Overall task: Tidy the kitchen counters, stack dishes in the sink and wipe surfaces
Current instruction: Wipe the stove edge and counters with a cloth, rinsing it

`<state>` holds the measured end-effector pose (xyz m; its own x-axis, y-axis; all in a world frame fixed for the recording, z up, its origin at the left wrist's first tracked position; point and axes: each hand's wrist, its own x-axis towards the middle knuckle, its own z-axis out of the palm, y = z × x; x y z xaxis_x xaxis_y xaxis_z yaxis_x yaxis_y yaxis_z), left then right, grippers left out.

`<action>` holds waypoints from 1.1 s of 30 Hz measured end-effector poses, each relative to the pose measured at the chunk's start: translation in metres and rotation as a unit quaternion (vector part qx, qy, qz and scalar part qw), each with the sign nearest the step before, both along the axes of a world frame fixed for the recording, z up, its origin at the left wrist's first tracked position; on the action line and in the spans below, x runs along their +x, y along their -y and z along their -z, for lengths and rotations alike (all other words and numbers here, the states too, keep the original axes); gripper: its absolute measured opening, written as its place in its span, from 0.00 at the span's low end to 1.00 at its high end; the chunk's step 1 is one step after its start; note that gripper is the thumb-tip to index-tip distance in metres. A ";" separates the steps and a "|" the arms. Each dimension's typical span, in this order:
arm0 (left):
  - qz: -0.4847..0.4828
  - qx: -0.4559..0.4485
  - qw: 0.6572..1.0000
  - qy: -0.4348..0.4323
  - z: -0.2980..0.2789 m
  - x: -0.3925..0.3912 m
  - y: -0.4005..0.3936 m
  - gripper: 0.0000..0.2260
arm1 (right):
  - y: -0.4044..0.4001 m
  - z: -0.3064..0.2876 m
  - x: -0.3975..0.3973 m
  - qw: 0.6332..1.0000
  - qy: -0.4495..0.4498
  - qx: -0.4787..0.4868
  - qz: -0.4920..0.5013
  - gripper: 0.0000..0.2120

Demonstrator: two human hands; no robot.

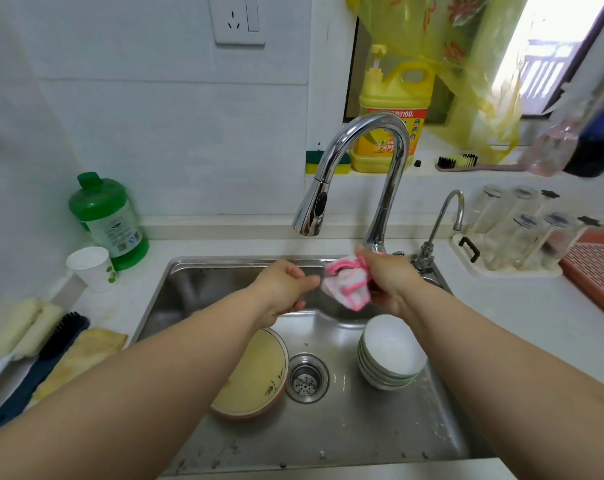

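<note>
White tiled wall (155, 133), wall socket (237, 19), sunlit window (550, 53), pale countertop (522, 306)

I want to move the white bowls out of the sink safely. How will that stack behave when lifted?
The stack of bowls looks ceramic, so probably heavy and breakable. It sits tilted on the sink floor, so bowls may slide apart. Their glaze may be slippery.
</note>
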<state>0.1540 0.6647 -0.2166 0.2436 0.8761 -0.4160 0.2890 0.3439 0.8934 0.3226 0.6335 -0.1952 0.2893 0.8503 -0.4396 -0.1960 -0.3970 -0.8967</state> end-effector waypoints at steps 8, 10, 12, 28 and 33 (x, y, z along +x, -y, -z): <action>0.099 0.078 0.992 0.020 -0.004 0.008 0.005 0.09 | 0.009 -0.004 -0.020 0.991 -0.015 0.043 -0.123 0.15; 0.079 0.062 0.994 0.035 -0.007 0.003 0.003 0.03 | 0.011 -0.005 -0.015 0.985 -0.018 0.049 -0.162 0.09; 0.084 0.042 0.995 0.034 -0.009 -0.003 0.003 0.01 | 0.011 -0.004 -0.008 0.984 0.011 0.050 -0.168 0.15; -0.010 -0.075 0.980 0.182 -0.017 -0.005 0.003 0.13 | 0.027 -0.002 -0.004 0.947 0.112 -0.024 -0.300 0.09; 0.064 -0.045 0.977 0.199 -0.023 0.000 0.009 0.13 | 0.019 -0.005 -0.008 0.974 -0.064 0.026 -0.215 0.07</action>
